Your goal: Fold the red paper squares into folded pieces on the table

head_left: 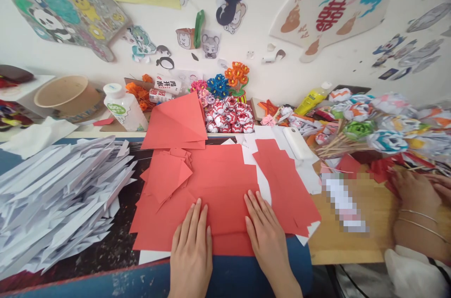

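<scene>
My left hand [192,246] lies flat with its fingers stretched out on a sheet of red paper [227,213] at the front of the table. Across from it, my right hand [266,230] rests flat on the sheet's right part, fingers extended. A fold or overlapping edge runs across the red paper between the hands. More red sheets lie beneath and behind it. Small red paper squares [165,173] are piled to the left, and larger red sheets [283,185] lie to the right. A red stack [178,124] sits at the back.
Folded white paper strips [66,199] are heaped at left. Behind stand a white bottle [125,108], a round tub [66,94] and red-and-white paper flowers [230,115]. A white phone-like object [298,143] lies at right, near paper flowers on sticks [391,141]. Another person's hand [416,190] works at far right.
</scene>
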Motion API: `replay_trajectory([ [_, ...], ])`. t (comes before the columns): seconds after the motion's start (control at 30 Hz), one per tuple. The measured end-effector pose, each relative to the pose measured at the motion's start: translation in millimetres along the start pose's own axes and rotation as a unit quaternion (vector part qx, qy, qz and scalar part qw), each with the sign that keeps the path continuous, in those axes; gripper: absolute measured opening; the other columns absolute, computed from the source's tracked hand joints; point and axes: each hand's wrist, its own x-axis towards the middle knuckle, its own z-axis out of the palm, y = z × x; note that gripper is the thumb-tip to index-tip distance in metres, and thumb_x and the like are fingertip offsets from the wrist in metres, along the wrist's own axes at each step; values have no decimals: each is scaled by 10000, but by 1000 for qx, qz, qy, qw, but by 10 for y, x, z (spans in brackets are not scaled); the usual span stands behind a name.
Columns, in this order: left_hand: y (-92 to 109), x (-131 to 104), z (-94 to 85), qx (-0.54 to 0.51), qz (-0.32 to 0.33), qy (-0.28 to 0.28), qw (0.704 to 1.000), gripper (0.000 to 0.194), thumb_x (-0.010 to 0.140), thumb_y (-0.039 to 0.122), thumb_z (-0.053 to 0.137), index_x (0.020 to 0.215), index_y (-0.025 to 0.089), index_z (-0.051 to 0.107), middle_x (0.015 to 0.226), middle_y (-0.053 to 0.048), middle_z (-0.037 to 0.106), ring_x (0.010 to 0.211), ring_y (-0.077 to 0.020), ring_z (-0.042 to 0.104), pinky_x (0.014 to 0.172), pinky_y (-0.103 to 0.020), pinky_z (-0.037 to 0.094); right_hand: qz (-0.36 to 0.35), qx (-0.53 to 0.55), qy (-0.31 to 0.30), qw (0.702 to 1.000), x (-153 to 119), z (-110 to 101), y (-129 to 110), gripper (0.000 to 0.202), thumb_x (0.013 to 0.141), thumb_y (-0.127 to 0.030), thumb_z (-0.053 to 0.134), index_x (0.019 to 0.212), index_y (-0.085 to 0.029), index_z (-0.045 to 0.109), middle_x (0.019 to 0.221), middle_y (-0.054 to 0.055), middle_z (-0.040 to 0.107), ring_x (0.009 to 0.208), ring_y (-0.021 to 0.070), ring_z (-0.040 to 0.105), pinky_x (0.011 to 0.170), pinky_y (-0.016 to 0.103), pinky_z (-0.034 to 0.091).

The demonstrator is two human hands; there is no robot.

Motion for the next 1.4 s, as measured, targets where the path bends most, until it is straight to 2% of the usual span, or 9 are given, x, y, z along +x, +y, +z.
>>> replay_trajectory([
  [0.53, -62, 43, -38, 9, -29, -10, 999, 538, 906, 221, 432, 1437, 165, 362, 1448, -107, 433, 1319, -292, 384, 997, -407, 309, -1, -12, 17, 1000, -26, -9, -13, 533, 947, -233, 433, 1463, -170, 313, 1455, 53, 412, 1371, 252, 333, 1085, 434, 382],
  [0.83, -89, 82, -58, 21, -25, -9, 999, 538, 902, 220, 447, 1434, 187, 371, 1417, -92, 477, 1270, -291, 444, 987, -421, 308, 8, -10, 0, 1000, -13, -34, -23, 535, 955, -257, 414, 1471, -181, 296, 1470, 51, 386, 1379, 256, 316, 1091, 439, 376],
  [1.1, -99, 93, -50, 20, -24, -24, 999, 533, 906, 233, 453, 1430, 178, 376, 1439, -82, 449, 1279, -297, 428, 969, -431, 320, 6, -25, -12, 1000, -7, -39, -27, 548, 954, -258, 415, 1476, -170, 276, 1483, 48, 365, 1388, 251, 297, 1099, 440, 362],
  [1.4, -101, 102, -66, 28, -29, -29, 999, 528, 908, 233, 449, 1430, 187, 381, 1433, -73, 458, 1262, -287, 440, 958, -417, 327, -4, -5, 9, 1000, -8, -16, -9, 553, 949, -250, 415, 1478, -174, 271, 1471, 63, 387, 1377, 258, 319, 1088, 453, 367],
])
